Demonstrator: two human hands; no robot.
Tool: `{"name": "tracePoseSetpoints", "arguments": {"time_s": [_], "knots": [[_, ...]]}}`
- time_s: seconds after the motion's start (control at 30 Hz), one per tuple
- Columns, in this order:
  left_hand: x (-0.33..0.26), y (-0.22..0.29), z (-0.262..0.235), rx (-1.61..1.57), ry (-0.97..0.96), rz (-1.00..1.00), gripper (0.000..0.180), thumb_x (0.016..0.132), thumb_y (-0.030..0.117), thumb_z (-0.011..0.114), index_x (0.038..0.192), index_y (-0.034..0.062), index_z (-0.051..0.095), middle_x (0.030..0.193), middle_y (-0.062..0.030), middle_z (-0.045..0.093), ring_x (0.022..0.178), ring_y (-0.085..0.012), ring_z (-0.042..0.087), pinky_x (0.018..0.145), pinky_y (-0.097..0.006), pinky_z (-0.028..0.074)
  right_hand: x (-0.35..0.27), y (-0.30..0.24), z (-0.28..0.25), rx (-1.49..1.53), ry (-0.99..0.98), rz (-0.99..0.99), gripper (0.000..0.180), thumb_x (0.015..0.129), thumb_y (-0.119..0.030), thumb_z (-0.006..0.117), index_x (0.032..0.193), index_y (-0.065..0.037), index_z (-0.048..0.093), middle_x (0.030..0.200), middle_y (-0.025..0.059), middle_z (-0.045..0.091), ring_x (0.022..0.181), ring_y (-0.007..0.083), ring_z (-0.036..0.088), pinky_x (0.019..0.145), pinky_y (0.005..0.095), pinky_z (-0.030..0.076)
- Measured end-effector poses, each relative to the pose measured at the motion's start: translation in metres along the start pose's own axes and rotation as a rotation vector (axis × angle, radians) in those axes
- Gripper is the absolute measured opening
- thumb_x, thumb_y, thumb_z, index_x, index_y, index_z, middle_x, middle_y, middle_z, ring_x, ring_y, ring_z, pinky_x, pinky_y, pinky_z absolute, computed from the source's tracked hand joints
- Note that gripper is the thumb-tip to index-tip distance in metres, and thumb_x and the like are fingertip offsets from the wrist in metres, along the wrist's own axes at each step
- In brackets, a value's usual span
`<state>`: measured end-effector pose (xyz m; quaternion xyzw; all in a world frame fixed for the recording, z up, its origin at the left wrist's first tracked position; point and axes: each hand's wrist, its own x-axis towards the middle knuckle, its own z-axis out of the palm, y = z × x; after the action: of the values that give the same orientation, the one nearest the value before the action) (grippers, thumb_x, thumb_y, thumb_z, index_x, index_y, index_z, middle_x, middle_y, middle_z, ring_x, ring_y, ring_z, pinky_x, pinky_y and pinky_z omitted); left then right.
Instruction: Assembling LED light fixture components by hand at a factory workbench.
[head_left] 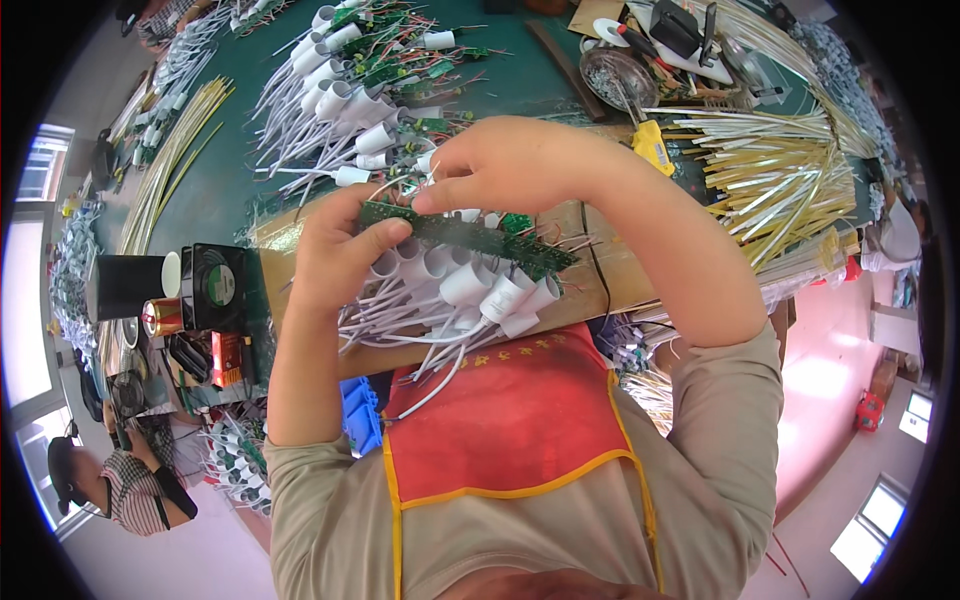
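Note:
A long green circuit board strip point(480, 240) slants across the middle of the view. My left hand point(340, 245) grips its left end between thumb and fingers. Bent over that same end, my right hand point(500, 165) has its thumb and fingers closed together at the board's upper edge. A thin white wire curves beside these fingertips; whether they pinch it is hidden. Below the board lie several white plastic cylinders point(465, 287) with white cables trailing toward me. One long cable point(437, 383) hangs over my red apron.
Beyond my hands is a pile of white cylinders point(330, 95) with wires and small green boards. A metal bowl point(615, 78), a yellow-handled tool point(652, 148) and bundled yellowish strips point(770, 180) lie right. A black fan point(215, 288) stands left. Another person point(135, 490) sits lower left.

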<state>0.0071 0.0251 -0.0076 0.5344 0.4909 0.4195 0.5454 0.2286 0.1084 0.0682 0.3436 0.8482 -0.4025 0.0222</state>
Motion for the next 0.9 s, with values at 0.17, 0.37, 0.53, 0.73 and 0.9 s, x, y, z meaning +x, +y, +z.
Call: {"name": "tracePoseSetpoints", "arguments": {"time_s": [0.17,0.37,0.53,0.73,0.9], "knots": [[0.000,0.014,0.006,0.164,0.052,-0.042,0.026,0.083,0.011,0.070,0.106,0.0014,0.062,0.077,-0.0022,0.066,0.064,-0.0073,0.057,0.056,-0.022,0.043,0.004,-0.003,-0.007,-0.148,0.138,-0.087,0.041,0.089,-0.041,0.058,0.080,-0.001,0.059,0.072,0.0140,0.057,0.065,0.0241,0.055,0.061,0.0379,0.043],[0.001,0.007,0.005,0.143,0.126,-0.065,0.024,0.083,0.013,0.071,0.103,0.0014,0.063,0.078,-0.0016,0.066,0.065,-0.0073,0.057,0.057,-0.022,0.043,-0.021,0.000,-0.031,0.088,0.573,-0.111,0.029,0.089,-0.030,0.062,0.078,-0.003,0.059,0.067,0.0011,0.054,0.066,0.0102,0.052,0.060,0.0262,0.040],[0.002,0.008,-0.002,-0.049,0.210,-0.009,0.025,0.084,0.015,0.068,0.102,-0.0006,0.062,0.086,-0.0034,0.065,0.075,-0.0103,0.057,0.067,-0.024,0.045,-0.052,0.061,0.006,0.665,0.737,-0.102,0.034,0.090,-0.030,0.060,0.109,-0.002,0.059,0.091,0.0044,0.062,0.086,0.0132,0.059,0.078,0.0276,0.047],[0.005,0.022,-0.007,-0.378,0.361,-0.016,0.014,0.089,0.009,0.059,0.099,-0.0008,0.060,0.091,-0.0081,0.066,0.076,-0.0143,0.062,0.068,-0.027,0.050,-0.044,0.094,0.085,1.165,0.550,-0.140,0.071,0.082,-0.040,0.068,0.134,0.002,0.043,0.122,0.0106,0.057,0.115,0.0202,0.053,0.097,0.0359,0.042],[-0.007,0.034,0.004,-0.139,0.273,-0.066,0.025,0.089,0.018,0.062,0.103,-0.0019,0.061,0.088,-0.0058,0.065,0.077,-0.0118,0.059,0.070,-0.025,0.046,-0.036,0.076,0.077,1.327,0.507,-0.001,0.050,0.077,-0.023,0.075,0.116,0.001,0.057,0.104,0.0094,0.065,0.085,0.0154,0.064,0.072,0.0280,0.052]]}}
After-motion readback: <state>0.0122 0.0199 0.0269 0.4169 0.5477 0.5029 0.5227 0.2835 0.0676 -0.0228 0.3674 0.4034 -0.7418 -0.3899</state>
